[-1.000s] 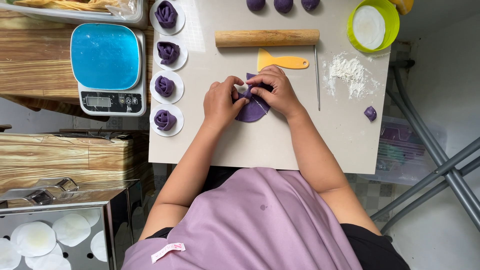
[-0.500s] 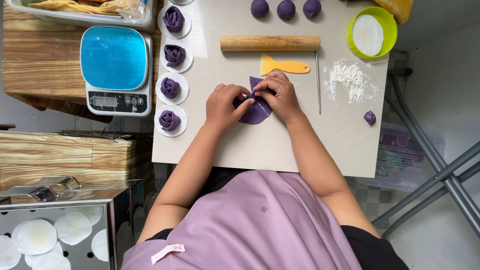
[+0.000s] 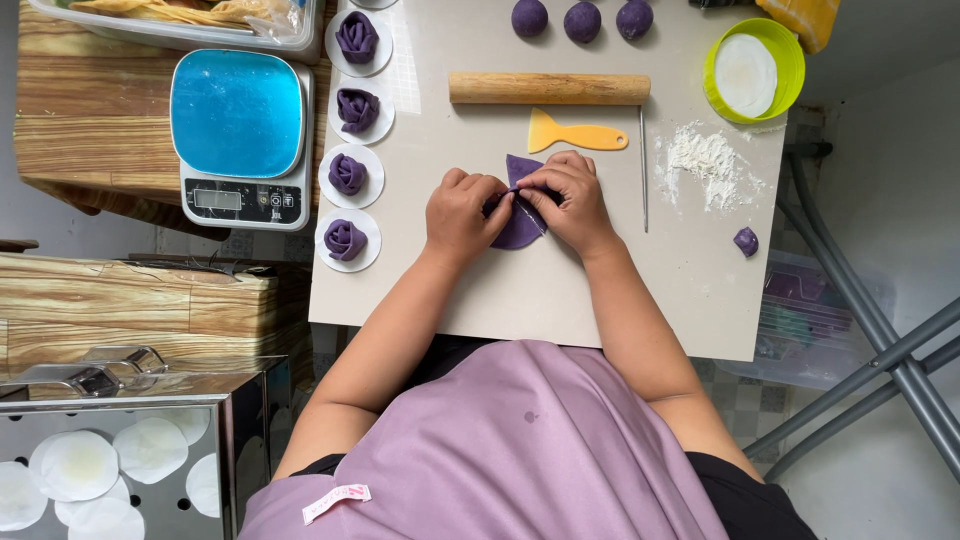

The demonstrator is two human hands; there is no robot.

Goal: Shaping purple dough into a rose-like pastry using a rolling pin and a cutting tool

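Both my hands meet over a flat piece of purple dough (image 3: pixel 522 222) lying near the middle of the pale work board (image 3: pixel 600 300). My left hand (image 3: pixel 466 212) is curled, fingers pressing down on the dough's left edge; my right hand (image 3: pixel 572 198) is likewise closed in, thumb and fingertips pinching the same fold where the two hands touch. Neither hand is open, and neither lifts the dough clear of the board.

I judge this to be the folding or rolling stage of shaping a dough flower: four finished purple rosettes (image 3: pixel 347 173) sit on white paper rounds in a column along the board's left edge, beside a blue-topped kitchen scale (image 3: pixel 238 118). Three purple dough balls (image 3: pixel 582 20) wait at the far edge, untouched.

Just beyond my hands lie a wooden rolling pin (image 3: pixel 548 88) and a yellow plastic scraper (image 3: pixel 578 134); a dusting of flour (image 3: pixel 706 160) and a green bowl (image 3: pixel 754 68) stand to the right.

The next move seems to call for a gentle, even grip, so the thin sheet rolls without tearing.
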